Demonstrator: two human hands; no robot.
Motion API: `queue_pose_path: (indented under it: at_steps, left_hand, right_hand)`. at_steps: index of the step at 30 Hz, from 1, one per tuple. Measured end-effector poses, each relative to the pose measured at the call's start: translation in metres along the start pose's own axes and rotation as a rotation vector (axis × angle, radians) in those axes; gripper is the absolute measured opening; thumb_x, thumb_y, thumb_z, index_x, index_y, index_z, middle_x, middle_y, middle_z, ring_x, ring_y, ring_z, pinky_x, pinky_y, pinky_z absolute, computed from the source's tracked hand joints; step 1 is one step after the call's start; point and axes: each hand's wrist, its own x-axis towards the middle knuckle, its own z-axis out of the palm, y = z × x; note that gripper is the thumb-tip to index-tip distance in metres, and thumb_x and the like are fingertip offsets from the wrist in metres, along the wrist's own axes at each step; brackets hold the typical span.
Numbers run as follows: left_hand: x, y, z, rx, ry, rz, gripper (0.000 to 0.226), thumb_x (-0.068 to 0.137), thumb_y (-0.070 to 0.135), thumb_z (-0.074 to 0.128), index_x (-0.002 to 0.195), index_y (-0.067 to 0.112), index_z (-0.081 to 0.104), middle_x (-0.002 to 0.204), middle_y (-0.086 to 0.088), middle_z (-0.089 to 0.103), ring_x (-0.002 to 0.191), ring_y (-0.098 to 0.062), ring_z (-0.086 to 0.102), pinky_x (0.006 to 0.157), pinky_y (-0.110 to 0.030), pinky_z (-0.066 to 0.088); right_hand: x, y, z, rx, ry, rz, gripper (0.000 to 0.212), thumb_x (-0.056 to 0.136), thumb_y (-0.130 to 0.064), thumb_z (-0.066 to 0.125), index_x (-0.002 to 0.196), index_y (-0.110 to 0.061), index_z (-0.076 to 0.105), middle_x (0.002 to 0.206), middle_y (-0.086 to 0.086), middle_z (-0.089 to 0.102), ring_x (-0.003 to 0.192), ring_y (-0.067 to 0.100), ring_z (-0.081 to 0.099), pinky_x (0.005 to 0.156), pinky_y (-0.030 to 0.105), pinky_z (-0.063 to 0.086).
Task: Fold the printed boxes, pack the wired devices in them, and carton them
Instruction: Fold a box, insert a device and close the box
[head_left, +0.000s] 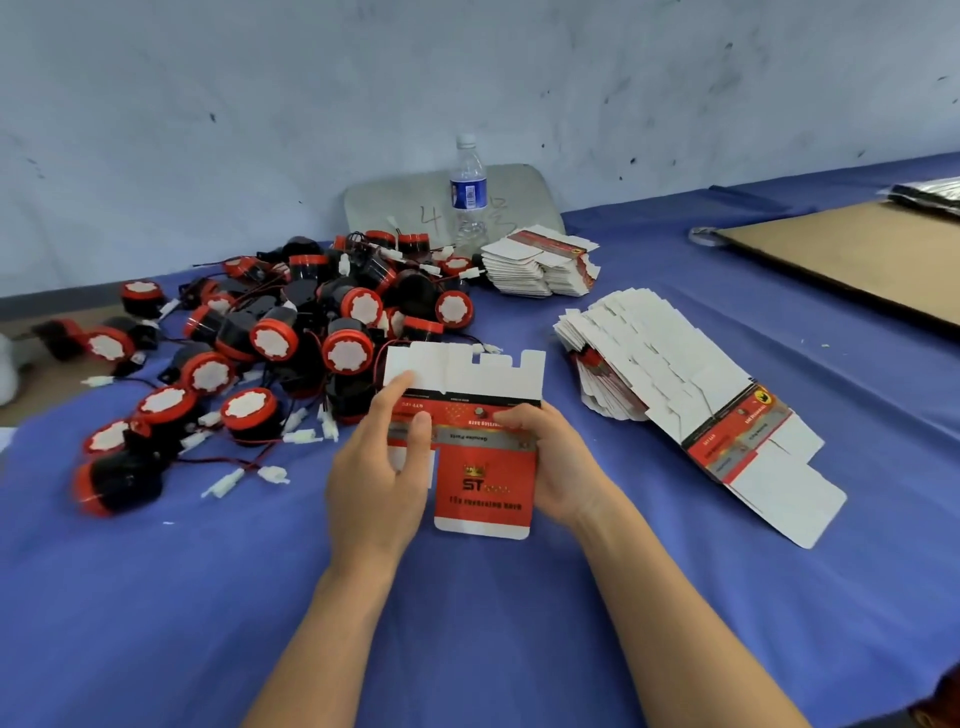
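Over the blue cloth (156, 597), my left hand (376, 478) and right hand (563, 467) pinch the flat printed box (485, 488) at opposite edges. I should crease squarely along its fold lines.

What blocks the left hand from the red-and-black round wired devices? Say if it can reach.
Probably yes. The pile of red-and-black round wired devices lies beside the left hand, only white connectors and blue cloth between. It grips the flat red-and-white printed box, which it must release first.
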Motion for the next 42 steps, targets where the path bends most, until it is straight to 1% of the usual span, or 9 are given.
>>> queue_pose_path:
  at_steps: [8, 11, 16, 21, 24, 28, 32, 37, 42]
  left_hand:
    - [-0.002, 0.009, 0.005, -0.170, 0.047, 0.021, 0.067, 0.087, 0.050, 0.053, 0.145, 0.047, 0.020, 0.129, 0.039, 0.034, 0.114, 0.022, 0.041, 0.080, -0.001, 0.039]
    - [-0.001, 0.013, 0.005, -0.300, 0.054, -0.062, 0.073, 0.083, 0.052, 0.059, 0.146, 0.044, 0.023, 0.137, 0.026, 0.044, 0.120, 0.014, 0.044, 0.088, -0.003, 0.040]
    - [0.000, 0.020, 0.002, -0.516, 0.166, -0.179, 0.037, 0.082, 0.049, 0.064, 0.111, 0.042, 0.044, 0.102, 0.032, 0.062, 0.099, 0.012, 0.058, 0.076, -0.007, 0.046]
    - [0.005, 0.015, -0.001, -0.616, 0.178, -0.201, 0.017, 0.095, 0.020, 0.059, 0.107, 0.028, 0.049, 0.094, 0.029, 0.065, 0.092, 0.010, 0.061, 0.071, -0.007, 0.047]
    - [0.006, 0.015, -0.002, -0.577, 0.200, -0.184, 0.017, 0.093, 0.019, 0.061, 0.100, 0.032, 0.053, 0.090, 0.028, 0.066, 0.088, 0.007, 0.062, 0.068, -0.008, 0.047]
    - [0.002, 0.020, -0.005, -0.629, 0.162, -0.153, 0.027, 0.078, 0.028, 0.051, 0.103, 0.029, 0.059, 0.092, 0.019, 0.068, 0.087, -0.001, 0.063, 0.068, -0.015, 0.050]
    - [-0.017, 0.034, 0.007, -0.808, -0.130, -0.158, 0.048, 0.080, 0.044, 0.044, 0.117, 0.024, 0.067, 0.110, -0.001, 0.071, 0.103, -0.021, 0.067, 0.078, -0.031, 0.056]
    - [-0.039, 0.051, 0.021, -0.689, -0.401, -0.126, 0.040, 0.072, 0.077, 0.053, 0.095, 0.049, 0.070, 0.090, 0.012, 0.067, 0.088, -0.012, 0.060, 0.080, -0.037, 0.050]
    - [-0.030, 0.059, 0.017, -0.728, -0.219, -0.213, 0.025, 0.081, 0.048, 0.059, 0.070, 0.031, 0.074, 0.074, 0.009, 0.074, 0.074, -0.001, 0.069, 0.063, -0.013, 0.051]
  right_hand:
    - [-0.006, 0.002, 0.004, -0.050, -0.113, -0.043, 0.039, 0.066, -0.005, 0.057, 0.102, -0.013, 0.069, 0.097, 0.010, 0.073, 0.084, 0.024, 0.071, 0.072, 0.037, 0.059]
    - [-0.007, 0.001, 0.003, -0.101, -0.125, -0.041, 0.038, 0.067, -0.006, 0.059, 0.101, -0.016, 0.072, 0.100, 0.011, 0.073, 0.089, 0.027, 0.070, 0.081, 0.041, 0.057]
    - [-0.012, 0.001, 0.009, -0.263, -0.226, -0.043, 0.032, 0.071, -0.008, 0.060, 0.094, -0.022, 0.078, 0.098, 0.006, 0.074, 0.091, 0.023, 0.069, 0.083, 0.037, 0.056]
    - [-0.019, 0.000, 0.017, -0.433, -0.159, -0.126, 0.028, 0.069, -0.013, 0.064, 0.086, -0.029, 0.078, 0.092, 0.003, 0.073, 0.092, 0.023, 0.064, 0.094, 0.041, 0.050]
    - [-0.022, 0.005, 0.024, -0.549, -0.093, -0.257, 0.026, 0.073, -0.019, 0.067, 0.093, -0.035, 0.073, 0.092, -0.011, 0.073, 0.088, 0.005, 0.066, 0.082, 0.023, 0.053]
    - [-0.020, 0.011, 0.029, -0.707, 0.033, -0.513, 0.080, 0.066, -0.039, 0.077, 0.138, -0.039, 0.042, 0.118, -0.026, 0.061, 0.107, -0.003, 0.060, 0.088, 0.019, 0.048]
    - [-0.014, 0.012, 0.028, -0.747, 0.221, -0.740, 0.115, 0.062, -0.052, 0.069, 0.150, -0.033, -0.001, 0.148, -0.023, 0.017, 0.132, -0.013, 0.028, 0.103, 0.010, 0.032]
    - [-0.013, 0.014, 0.029, -0.695, 0.216, -0.740, 0.095, 0.076, -0.079, 0.045, 0.147, -0.037, -0.002, 0.146, -0.043, 0.000, 0.145, -0.003, 0.002, 0.115, 0.016, 0.009]
    - [-0.012, 0.012, 0.024, -0.659, 0.192, -0.734, 0.074, 0.084, -0.053, 0.042, 0.145, -0.043, 0.002, 0.146, -0.043, 0.015, 0.139, -0.009, 0.019, 0.113, 0.020, 0.021]
